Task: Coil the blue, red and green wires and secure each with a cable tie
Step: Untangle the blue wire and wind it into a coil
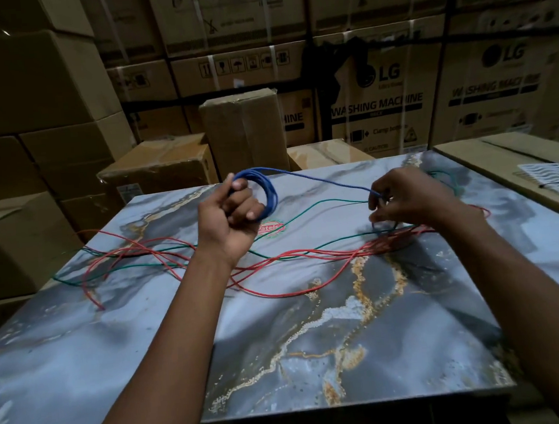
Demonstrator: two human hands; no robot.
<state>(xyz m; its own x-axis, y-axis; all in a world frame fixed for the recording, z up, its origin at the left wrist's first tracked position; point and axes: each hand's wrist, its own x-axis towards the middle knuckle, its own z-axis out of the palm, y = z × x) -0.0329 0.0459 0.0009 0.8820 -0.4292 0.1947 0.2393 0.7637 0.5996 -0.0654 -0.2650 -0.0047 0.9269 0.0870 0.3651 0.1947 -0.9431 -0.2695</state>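
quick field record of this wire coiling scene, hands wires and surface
left hand: left hand grips blue coil
right hand: right hand pinches the coil's loose blue strand
red wire: red wire uncoiled, sprawled on table
green wire: green wire uncoiled, crossing the red
surface: marble-pattern table
background: stacked cardboard boxes
cable ties: none visibly applied

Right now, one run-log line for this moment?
stage: coiling blue wire | left hand: grips coil | right hand: pinches strand | red wire, green wire: loose | ties: none seen
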